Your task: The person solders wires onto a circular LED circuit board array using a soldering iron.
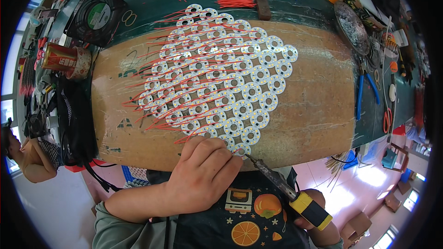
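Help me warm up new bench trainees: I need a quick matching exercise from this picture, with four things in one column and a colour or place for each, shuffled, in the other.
Things
1. Soldering iron
2. Fan
3. Pliers
4. Ring-shaped circuit boards

Colours and places
A. Blue handles, right of the brown work board
B. White, in rows on the brown work board
C. Yellow-and-black handle
D. Black frame, upper left of the picture

Right pairs: 1-C, 2-D, 3-A, 4-B

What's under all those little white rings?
A brown board shows through gaps between the white rings. Whatever is directly beneath each ring's solid part is covered, so I can't see it.
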A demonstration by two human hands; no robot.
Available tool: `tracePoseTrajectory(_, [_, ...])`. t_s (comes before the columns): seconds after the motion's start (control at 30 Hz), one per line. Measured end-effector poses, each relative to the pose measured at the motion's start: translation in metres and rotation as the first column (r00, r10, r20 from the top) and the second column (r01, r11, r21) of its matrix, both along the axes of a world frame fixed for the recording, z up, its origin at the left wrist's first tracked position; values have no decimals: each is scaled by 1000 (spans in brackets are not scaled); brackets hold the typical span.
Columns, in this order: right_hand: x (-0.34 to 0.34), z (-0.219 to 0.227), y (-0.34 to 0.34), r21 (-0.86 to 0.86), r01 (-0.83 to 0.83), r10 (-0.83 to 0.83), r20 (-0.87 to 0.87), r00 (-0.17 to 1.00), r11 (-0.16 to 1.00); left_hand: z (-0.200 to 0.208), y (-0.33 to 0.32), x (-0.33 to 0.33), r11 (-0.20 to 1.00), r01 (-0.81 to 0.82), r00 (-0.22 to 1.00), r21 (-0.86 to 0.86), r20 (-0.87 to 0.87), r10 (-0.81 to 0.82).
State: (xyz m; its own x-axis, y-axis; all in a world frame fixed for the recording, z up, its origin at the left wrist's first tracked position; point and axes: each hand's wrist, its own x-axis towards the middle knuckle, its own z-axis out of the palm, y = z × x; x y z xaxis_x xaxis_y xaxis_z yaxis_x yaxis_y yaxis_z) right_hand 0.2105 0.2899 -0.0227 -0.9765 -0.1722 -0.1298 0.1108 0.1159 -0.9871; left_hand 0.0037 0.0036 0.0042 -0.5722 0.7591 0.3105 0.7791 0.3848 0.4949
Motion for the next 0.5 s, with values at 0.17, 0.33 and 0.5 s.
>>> tracePoseTrajectory(0.17, [-5, 4, -1, 77, -9, 13, -47, 999, 997, 0, 0, 0, 1000, 1, 1000, 0, 5, -1])
tracePoseTrajectory(0.33, [-3, 2, -1, 60, 18, -15, -39, 999, 998, 0, 1, 0, 1000, 0, 1000, 4, 3, 0])
tracePoseTrajectory(0.5, [-1, 0, 0, -56, 18, -16, 23, 1000, 998, 0, 1, 0, 1000, -1, 1000, 5, 10, 1])
